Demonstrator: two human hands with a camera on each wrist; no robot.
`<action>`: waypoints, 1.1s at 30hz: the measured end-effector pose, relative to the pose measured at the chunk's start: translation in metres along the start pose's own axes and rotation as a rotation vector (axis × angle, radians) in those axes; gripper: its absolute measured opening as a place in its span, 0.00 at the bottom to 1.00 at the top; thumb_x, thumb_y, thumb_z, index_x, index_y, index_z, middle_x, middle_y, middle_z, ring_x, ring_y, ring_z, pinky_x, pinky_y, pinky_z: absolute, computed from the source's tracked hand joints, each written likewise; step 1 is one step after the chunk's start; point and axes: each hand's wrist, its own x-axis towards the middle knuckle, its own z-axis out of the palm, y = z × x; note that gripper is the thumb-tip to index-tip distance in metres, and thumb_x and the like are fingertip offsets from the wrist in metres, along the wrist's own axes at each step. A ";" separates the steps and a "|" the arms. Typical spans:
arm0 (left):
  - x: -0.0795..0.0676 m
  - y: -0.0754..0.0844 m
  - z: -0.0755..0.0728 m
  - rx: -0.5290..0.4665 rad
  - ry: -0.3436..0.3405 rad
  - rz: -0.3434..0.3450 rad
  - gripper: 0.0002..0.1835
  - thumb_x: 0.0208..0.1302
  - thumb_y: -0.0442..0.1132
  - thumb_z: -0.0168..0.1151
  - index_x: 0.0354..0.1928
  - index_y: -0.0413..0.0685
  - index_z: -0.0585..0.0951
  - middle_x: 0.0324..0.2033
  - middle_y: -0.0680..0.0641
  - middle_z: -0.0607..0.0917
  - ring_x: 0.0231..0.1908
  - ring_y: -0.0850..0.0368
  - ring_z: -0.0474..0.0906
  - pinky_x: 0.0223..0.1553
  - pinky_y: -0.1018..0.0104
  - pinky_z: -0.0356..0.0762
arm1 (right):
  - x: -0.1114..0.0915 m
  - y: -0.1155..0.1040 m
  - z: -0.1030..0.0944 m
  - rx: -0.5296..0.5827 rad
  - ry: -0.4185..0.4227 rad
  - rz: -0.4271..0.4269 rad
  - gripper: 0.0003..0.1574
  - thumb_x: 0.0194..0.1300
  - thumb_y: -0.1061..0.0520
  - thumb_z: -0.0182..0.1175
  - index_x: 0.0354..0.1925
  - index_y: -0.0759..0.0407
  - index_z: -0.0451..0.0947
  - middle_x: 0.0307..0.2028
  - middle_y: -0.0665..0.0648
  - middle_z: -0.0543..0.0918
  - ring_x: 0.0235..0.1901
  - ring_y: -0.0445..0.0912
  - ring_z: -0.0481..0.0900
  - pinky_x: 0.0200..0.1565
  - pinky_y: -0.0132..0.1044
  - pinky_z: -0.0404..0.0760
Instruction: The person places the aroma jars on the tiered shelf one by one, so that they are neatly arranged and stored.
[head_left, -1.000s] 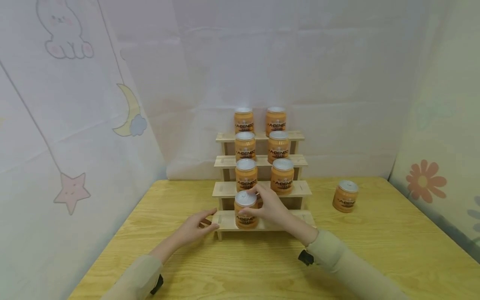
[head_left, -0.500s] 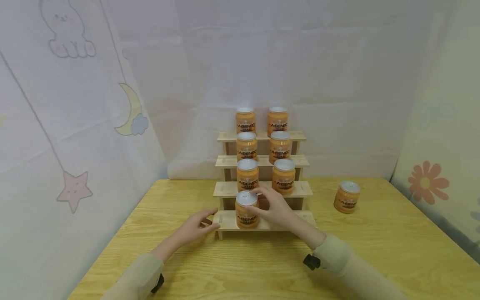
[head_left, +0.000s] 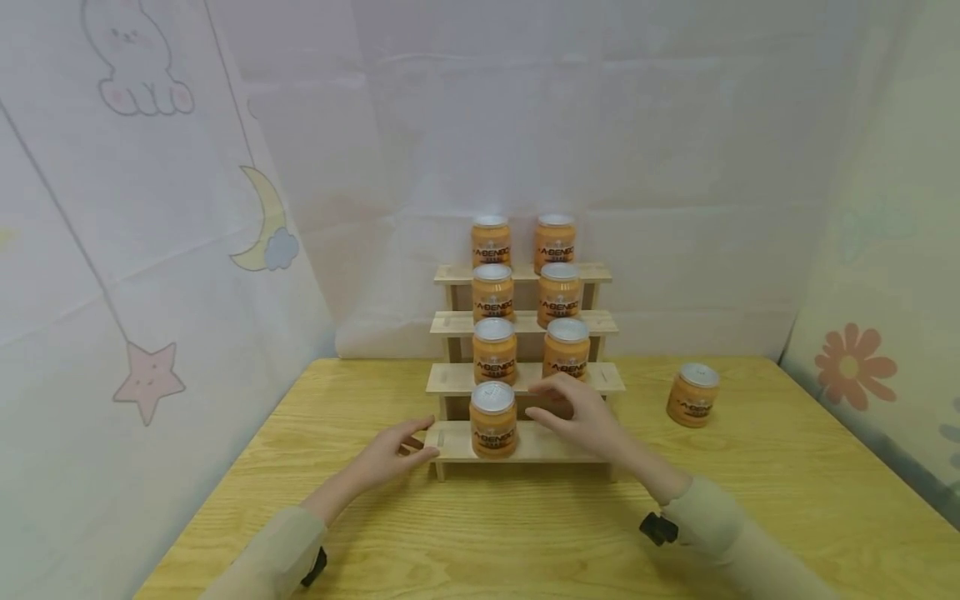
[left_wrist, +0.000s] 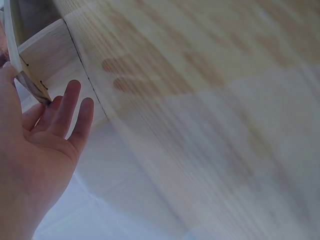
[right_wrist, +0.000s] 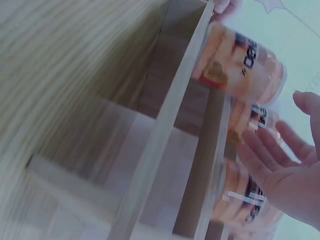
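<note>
A stepped wooden display rack (head_left: 562, 446) stands on the table, with orange cans with silver lids in pairs on its upper steps. One can (head_left: 493, 432) stands upright alone at the left of the lowest step. My left hand (head_left: 392, 457) grips the left end of that step; in the left wrist view its thumb and fingers lie on either side of the board end (left_wrist: 34, 89). My right hand (head_left: 588, 417) is just right of the lone can, thumb and fingers apart, holding nothing. In the right wrist view a gap shows between the can (right_wrist: 237, 62) and that hand (right_wrist: 292, 170).
Another orange can (head_left: 693, 396) stands upright on the wooden table (head_left: 510, 533), right of the rack. Behind the rack hangs a pale cloth backdrop (head_left: 390, 283). Printed cloths with a star, a moon and a flower rise at the sides.
My right hand has let go of the can on the lowest step and moved right, away from it. The can stays in place. My left hand has stayed on the rack's end.
</note>
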 end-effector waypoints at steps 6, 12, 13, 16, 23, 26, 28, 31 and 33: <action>0.000 -0.003 0.000 0.007 -0.001 0.018 0.35 0.65 0.54 0.56 0.68 0.40 0.64 0.64 0.36 0.69 0.49 0.42 0.78 0.50 0.48 0.78 | -0.009 0.007 -0.021 0.045 0.005 0.034 0.15 0.60 0.60 0.64 0.47 0.61 0.78 0.43 0.58 0.81 0.43 0.50 0.81 0.45 0.42 0.82; -0.002 -0.001 -0.001 0.002 0.001 0.004 0.36 0.65 0.55 0.57 0.68 0.42 0.63 0.64 0.38 0.69 0.49 0.44 0.78 0.51 0.49 0.78 | -0.017 0.015 -0.052 -0.006 -0.001 0.097 0.16 0.61 0.59 0.63 0.48 0.62 0.77 0.43 0.59 0.83 0.43 0.51 0.80 0.45 0.47 0.82; -0.002 -0.001 -0.002 0.001 0.002 0.003 0.36 0.65 0.55 0.57 0.68 0.42 0.63 0.64 0.38 0.69 0.49 0.44 0.78 0.51 0.50 0.78 | -0.018 0.015 -0.058 -0.030 -0.011 0.125 0.17 0.62 0.57 0.63 0.49 0.61 0.77 0.44 0.58 0.83 0.44 0.50 0.80 0.46 0.47 0.81; -0.002 0.001 -0.002 -0.003 0.001 0.001 0.36 0.65 0.55 0.57 0.68 0.42 0.63 0.64 0.38 0.69 0.50 0.44 0.78 0.51 0.49 0.78 | -0.024 0.018 -0.073 -0.084 -0.023 0.193 0.20 0.63 0.53 0.62 0.51 0.60 0.77 0.46 0.58 0.83 0.47 0.50 0.80 0.49 0.48 0.80; -0.001 0.000 -0.003 0.009 0.000 0.016 0.35 0.66 0.54 0.56 0.68 0.41 0.63 0.64 0.37 0.69 0.49 0.43 0.78 0.50 0.49 0.79 | -0.035 0.039 -0.096 -0.166 0.033 0.193 0.22 0.62 0.55 0.63 0.52 0.63 0.77 0.48 0.61 0.82 0.48 0.53 0.79 0.51 0.47 0.79; -0.001 -0.001 -0.003 0.014 0.000 0.024 0.35 0.66 0.54 0.55 0.68 0.41 0.63 0.64 0.36 0.69 0.48 0.43 0.79 0.49 0.49 0.79 | -0.038 0.047 -0.105 -0.190 0.057 0.185 0.21 0.62 0.58 0.63 0.52 0.64 0.77 0.48 0.64 0.82 0.48 0.57 0.78 0.50 0.51 0.79; -0.001 -0.002 -0.002 0.016 0.000 0.025 0.35 0.66 0.54 0.56 0.68 0.41 0.63 0.64 0.36 0.69 0.48 0.43 0.79 0.49 0.50 0.79 | -0.040 0.052 -0.111 -0.183 0.064 0.218 0.22 0.63 0.57 0.62 0.54 0.63 0.76 0.50 0.66 0.80 0.50 0.59 0.76 0.50 0.55 0.77; 0.000 -0.003 -0.002 0.020 0.001 0.027 0.35 0.66 0.54 0.56 0.68 0.41 0.63 0.64 0.37 0.69 0.48 0.44 0.79 0.48 0.51 0.80 | -0.044 0.057 -0.121 -0.130 0.050 0.314 0.25 0.65 0.54 0.60 0.58 0.61 0.73 0.56 0.67 0.75 0.57 0.64 0.70 0.53 0.62 0.72; 0.000 -0.003 -0.002 0.022 0.000 0.030 0.35 0.66 0.54 0.55 0.68 0.41 0.63 0.64 0.37 0.69 0.48 0.45 0.79 0.48 0.51 0.80 | -0.047 0.062 -0.127 -0.097 0.052 0.363 0.27 0.66 0.52 0.59 0.60 0.62 0.70 0.59 0.69 0.72 0.59 0.66 0.65 0.55 0.64 0.69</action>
